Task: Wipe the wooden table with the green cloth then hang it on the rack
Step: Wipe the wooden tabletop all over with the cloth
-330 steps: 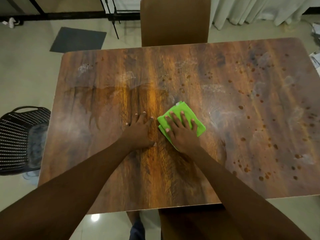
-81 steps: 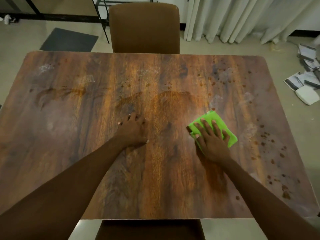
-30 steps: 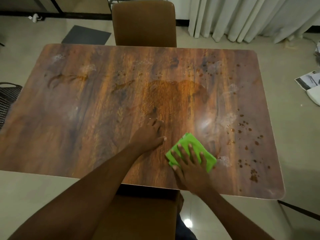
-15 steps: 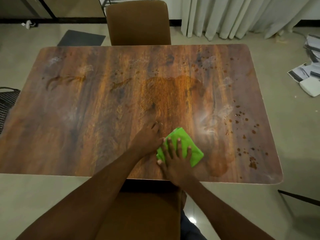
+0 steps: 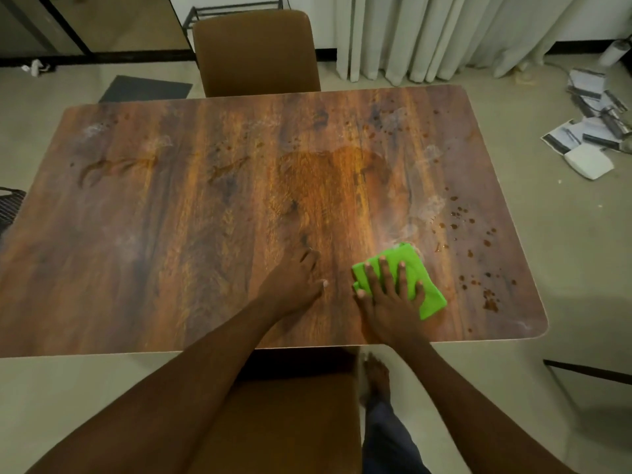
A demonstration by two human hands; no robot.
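The folded green cloth (image 5: 415, 273) lies flat on the wooden table (image 5: 171, 217), near its front edge and right of centre. My right hand (image 5: 390, 302) presses down on the cloth with fingers spread. My left hand (image 5: 294, 285) rests flat on the bare wood just left of the cloth, holding nothing. Dark brown drops (image 5: 478, 254) dot the table's right side beyond the cloth. A wet wiped patch (image 5: 328, 179) shines in the middle. A black metal rack (image 5: 236, 10) shows partly behind the far chair.
A brown chair (image 5: 254, 53) stands at the far side, another chair (image 5: 290, 412) at my near side, with my foot (image 5: 376, 378) beside it. Papers and a white box (image 5: 588, 142) lie on the floor at right. A black basket (image 5: 8, 208) sits at left. Curtains (image 5: 444, 32) hang behind.
My right hand has slid the cloth to the right along the front edge, toward the brown drops. A gap has opened between my two hands. The left hand stays flat on the wood.
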